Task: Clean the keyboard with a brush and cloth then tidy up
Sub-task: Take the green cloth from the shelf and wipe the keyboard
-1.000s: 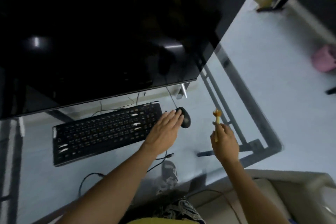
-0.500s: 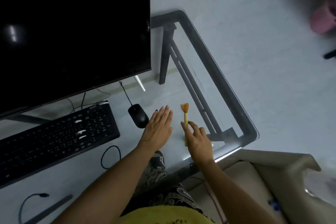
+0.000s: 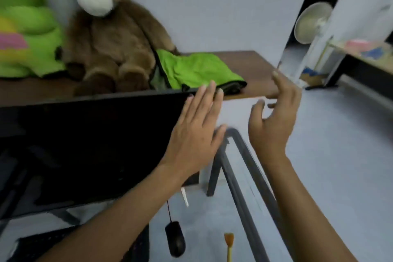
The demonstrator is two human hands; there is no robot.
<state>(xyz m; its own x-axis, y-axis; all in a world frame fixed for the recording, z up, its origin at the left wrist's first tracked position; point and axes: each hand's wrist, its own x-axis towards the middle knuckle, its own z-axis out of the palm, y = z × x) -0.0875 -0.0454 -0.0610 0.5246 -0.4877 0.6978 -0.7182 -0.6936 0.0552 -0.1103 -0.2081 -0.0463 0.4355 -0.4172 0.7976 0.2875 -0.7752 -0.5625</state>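
The small yellow brush (image 3: pixel 229 245) lies on the glass desk at the bottom of the view, bristles pointing away from me. A green cloth (image 3: pixel 195 70) lies crumpled on a brown shelf (image 3: pixel 255 64) behind the monitor. My left hand (image 3: pixel 197 132) is raised with straight fingers, its tips near the cloth's front edge. My right hand (image 3: pixel 274 117) is raised beside it, fingers spread and loosely bent, holding nothing. Only a corner of the black keyboard (image 3: pixel 42 242) shows at the bottom left, mostly hidden by my left arm.
A black monitor (image 3: pixel 85 144) fills the left middle. A black mouse (image 3: pixel 175 238) sits left of the brush. A brown plush toy (image 3: pixel 110 44) and a green plush (image 3: pixel 27 34) sit on the shelf. A white fan (image 3: pixel 312 25) stands at the right. The desk's dark frame (image 3: pixel 240 176) runs diagonally.
My right hand let go of the brush, which now lies on the desk. Both hands rose toward the green cloth as my view tilted up from the desk to the shelf.
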